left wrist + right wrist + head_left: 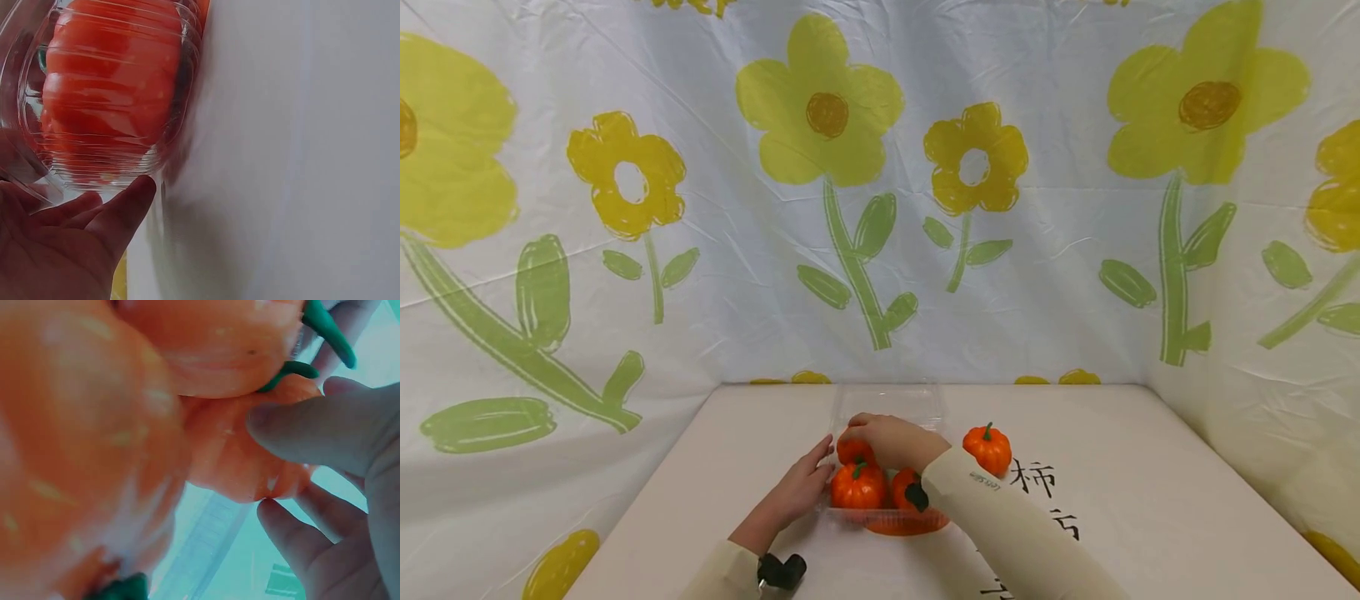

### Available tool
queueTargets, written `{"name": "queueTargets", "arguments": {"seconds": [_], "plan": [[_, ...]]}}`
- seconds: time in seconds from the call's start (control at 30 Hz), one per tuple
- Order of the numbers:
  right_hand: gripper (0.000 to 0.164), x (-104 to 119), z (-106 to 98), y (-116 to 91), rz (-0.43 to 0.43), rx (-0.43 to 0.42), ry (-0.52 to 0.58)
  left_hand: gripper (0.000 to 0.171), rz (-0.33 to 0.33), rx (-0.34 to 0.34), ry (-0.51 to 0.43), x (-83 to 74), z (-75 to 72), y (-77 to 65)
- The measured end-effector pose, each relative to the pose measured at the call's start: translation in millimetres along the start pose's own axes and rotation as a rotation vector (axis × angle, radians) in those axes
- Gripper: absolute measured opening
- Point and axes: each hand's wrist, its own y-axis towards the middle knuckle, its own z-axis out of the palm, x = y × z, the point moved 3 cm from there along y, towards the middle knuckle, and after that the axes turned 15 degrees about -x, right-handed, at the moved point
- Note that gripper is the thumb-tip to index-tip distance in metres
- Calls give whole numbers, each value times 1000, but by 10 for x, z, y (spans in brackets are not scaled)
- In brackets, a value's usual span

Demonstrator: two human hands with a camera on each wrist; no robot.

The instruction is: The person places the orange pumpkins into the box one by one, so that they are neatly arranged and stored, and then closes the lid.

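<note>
A clear plastic clamshell box [887,517] stands on the table with several orange toy pumpkins in it. My right hand [891,440] reaches over the box and holds the pumpkin [855,451] at its far left, thumb on one side and fingers on the other in the right wrist view. Nearer the front lie another pumpkin [857,487] with a green stem and a third pumpkin [904,487], partly covered by the right wrist's camera. Against the box's left side, my left hand [805,485] rests extended fingertips on the ribbed plastic wall [112,165].
The box's transparent lid [887,407] lies folded back behind it. One more pumpkin [988,450] sits on the table to the right, beside black written characters [1033,477]. An orange patch [910,527] shows at the box's front. A flower-printed cloth [760,250] surrounds the table.
</note>
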Motion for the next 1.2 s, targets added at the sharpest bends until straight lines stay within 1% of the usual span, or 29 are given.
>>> {"name": "queueTargets", "arguments": {"seconds": [0.1, 0.23, 0.5, 0.63, 0.77, 0.9, 1.2], "plan": [[59, -5, -37, -7, 2, 3, 9, 56, -2, -2, 5, -3, 0, 1], [56, -24, -118, -20, -5, -13, 10, 57, -18, 1, 6, -4, -3, -3], [52, -113, -279, -102, -3, -37, 16, 57, -9, -3, 15, -12, -14, -8], [48, -193, -309, -155, -10, -41, 28, 57, -2, -1, 16, -16, -6, -6], [48, -290, -345, -217, 3, -42, 43, 57, -9, 1, 17, -7, 1, 1], [46, -394, -381, -287, 5, -61, 56, 57, -10, 0, 18, -3, 2, 3], [46, -607, -454, -432, 76, -98, 100, 57, -7, -2, 15, -14, 10, -17]]}}
